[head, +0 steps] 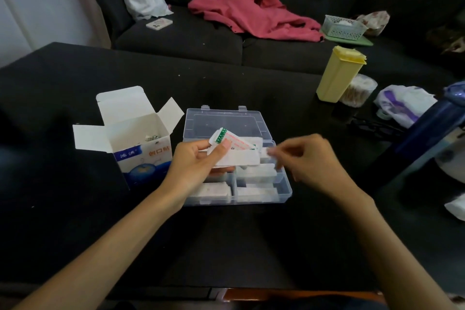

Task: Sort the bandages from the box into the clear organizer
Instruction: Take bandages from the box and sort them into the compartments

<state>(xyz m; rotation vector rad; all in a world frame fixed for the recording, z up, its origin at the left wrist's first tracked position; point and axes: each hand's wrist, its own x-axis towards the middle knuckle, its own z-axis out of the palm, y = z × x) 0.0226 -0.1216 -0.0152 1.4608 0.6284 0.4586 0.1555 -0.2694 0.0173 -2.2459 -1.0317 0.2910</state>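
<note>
Left hand (198, 161): grips a fanned bunch of bandages (236, 151) over the clear organizer (281, 184).
Right hand (307, 158): pinches one end.
Box (141, 151): open, left of organizer.

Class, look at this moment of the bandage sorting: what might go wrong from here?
The left hand holds a loose fan of bandages over the clear organizer; some could slip into the wrong compartment. The right hand pinches only one end, blurred, so its grip may fail. A few pieces remain deep in the box, easily missed.
</note>
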